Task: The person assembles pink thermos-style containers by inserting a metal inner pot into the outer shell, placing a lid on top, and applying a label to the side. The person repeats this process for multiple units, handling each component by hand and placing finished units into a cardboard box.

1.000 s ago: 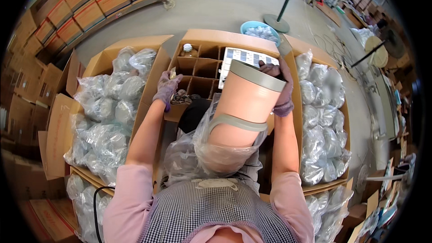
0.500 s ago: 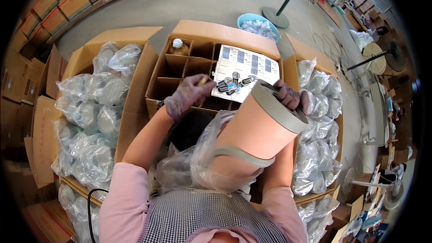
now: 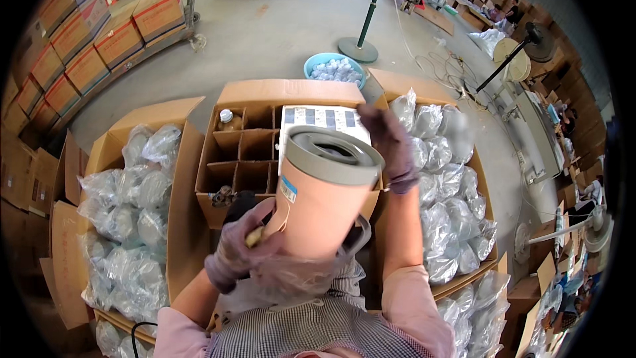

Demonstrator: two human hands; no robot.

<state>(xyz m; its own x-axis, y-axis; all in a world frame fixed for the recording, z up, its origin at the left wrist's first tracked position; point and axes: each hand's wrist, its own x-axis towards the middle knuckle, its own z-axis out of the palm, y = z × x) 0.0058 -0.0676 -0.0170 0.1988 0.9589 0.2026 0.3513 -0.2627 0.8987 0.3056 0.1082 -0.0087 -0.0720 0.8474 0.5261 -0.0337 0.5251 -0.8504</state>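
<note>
A peach-pink jug (image 3: 324, 215) with a grey rim, a dark round opening and a grey handle stands slightly tilted in front of me. A blue-and-white sticker is on its upper left side, and a crumpled clear plastic bag (image 3: 291, 275) lies round its base. My left hand (image 3: 242, 245), in a thin purplish glove, grips the jug's lower left side. A small yellowish piece (image 3: 254, 237) shows at its fingers. Off the jug, to the right of its rim, my gloved right hand (image 3: 391, 146) is raised with fingers stretched, slightly blurred.
Ahead is a divided carton (image 3: 228, 86) with a capped bottle (image 3: 229, 120) and a white printed box (image 3: 331, 118). Bagged items fill a left carton (image 3: 189, 192) and a right carton (image 3: 424, 89). Beyond stand a blue basin (image 3: 308, 69) and a fan stand (image 3: 358, 50).
The jug has turned more upright and moved left. My right hand has come off its rim; my left hand has moved from above the divided carton down to its side. The view has tilted up.
</note>
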